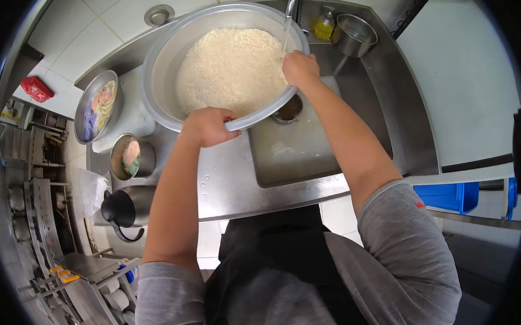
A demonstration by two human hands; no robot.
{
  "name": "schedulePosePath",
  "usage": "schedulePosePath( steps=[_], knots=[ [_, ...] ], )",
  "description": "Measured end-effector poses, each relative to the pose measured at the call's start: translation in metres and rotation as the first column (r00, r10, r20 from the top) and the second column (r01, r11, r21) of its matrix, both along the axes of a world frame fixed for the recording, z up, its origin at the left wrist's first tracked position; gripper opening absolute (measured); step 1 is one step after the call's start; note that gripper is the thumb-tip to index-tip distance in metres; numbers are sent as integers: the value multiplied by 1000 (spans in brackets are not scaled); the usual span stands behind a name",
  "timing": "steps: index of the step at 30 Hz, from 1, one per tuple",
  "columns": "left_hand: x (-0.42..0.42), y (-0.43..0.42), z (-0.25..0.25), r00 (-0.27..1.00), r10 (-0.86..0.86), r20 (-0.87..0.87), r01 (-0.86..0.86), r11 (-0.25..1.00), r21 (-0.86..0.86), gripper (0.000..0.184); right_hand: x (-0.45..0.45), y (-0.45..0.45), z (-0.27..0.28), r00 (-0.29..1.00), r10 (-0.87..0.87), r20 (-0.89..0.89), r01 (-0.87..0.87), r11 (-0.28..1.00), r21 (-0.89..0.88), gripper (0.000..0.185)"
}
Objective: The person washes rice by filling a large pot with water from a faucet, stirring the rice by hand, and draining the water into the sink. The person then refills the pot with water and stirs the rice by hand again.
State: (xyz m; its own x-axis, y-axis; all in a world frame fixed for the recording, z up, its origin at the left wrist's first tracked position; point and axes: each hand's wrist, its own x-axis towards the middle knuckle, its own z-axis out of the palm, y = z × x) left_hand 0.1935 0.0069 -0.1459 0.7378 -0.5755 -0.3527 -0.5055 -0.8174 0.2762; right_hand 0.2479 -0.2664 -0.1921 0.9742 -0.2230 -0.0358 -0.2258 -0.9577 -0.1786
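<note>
A large metal basin (pixel 163 85) of white rice (pixel 230 68) rests across the back of the steel sink unit, partly over the sink bowl. My left hand (pixel 208 127) grips its near rim, with the thumb along the edge. On the right side of the basin, my right hand (pixel 300 70) is closed at the rim; some of its fingers are hidden. A thin stream of water runs from the faucet (pixel 294 7) into the basin beside that hand. Cloudy water covers the floor of the sink (pixel 298 158), where a round drain strainer (pixel 288 111) shows under the rim.
Left of the basin stand a metal bowl of coloured cloths (pixel 103 105), a small pot (pixel 133 156) and a black-lidded jug (pixel 126 209). A soap bottle (pixel 325 25) and a steel pot (pixel 355 35) occupy the back right corner. Shelving lines the far left.
</note>
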Motion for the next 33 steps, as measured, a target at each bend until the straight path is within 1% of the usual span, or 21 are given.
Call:
schedulePosePath(
  steps=[1,2,5,8,10,11,13,16,20,22,24,26,29,31,33],
  knots=[
    [0,-1,0,1000,14,11,-15,1000,5,37,2,-1,-5,999,-29,39,29,999,19,30],
    [-1,-2,0,999,31,22,-31,999,10,36,3,-4,-10,999,-16,30,15,1000,18,30],
    [0,-1,-3,998,53,38,-53,998,19,34,-2,-3,-1,999,36,9,-37,999,40,34],
    [-3,-3,-4,995,84,53,-85,996,12,31,-1,-3,1,998,51,23,-52,998,47,39],
    [-3,-3,-5,994,95,62,-95,995,7,30,-2,-3,5,996,80,-33,-78,996,38,43],
    [-3,-3,-5,992,103,72,-104,995,5,30,-3,-2,6,996,86,-34,-85,996,38,43],
    [-4,-3,-5,990,115,83,-115,993,1,29,-5,0,7,1000,14,-23,-13,998,60,46],
    [-5,-3,-6,987,129,94,-130,992,4,29,-4,0,8,999,15,-46,-12,997,75,49],
    [-4,-3,-7,989,108,102,-111,994,16,29,-8,1,15,998,30,-59,-25,997,78,49],
    [-4,-2,-6,988,111,104,-113,993,19,29,-10,2,19,998,10,-56,-5,996,91,49],
    [-4,-3,-6,989,110,101,-111,994,3,29,-5,2,13,999,8,-44,-4,996,89,48],
    [-5,-3,-7,988,118,98,-120,993,13,29,-2,0,7,999,4,-34,-1,996,86,47],
    [-7,-5,-6,987,130,97,-133,991,22,30,-4,1,15,999,22,-39,-19,997,72,46],
    [-8,-9,-5,986,137,98,-139,990,19,30,-5,1,19,1000,-6,-16,7,995,96,46],
    [-9,-12,-3,985,154,77,-157,987,30,32,0,-1,18,999,24,-35,-21,996,83,46]
  ],
)
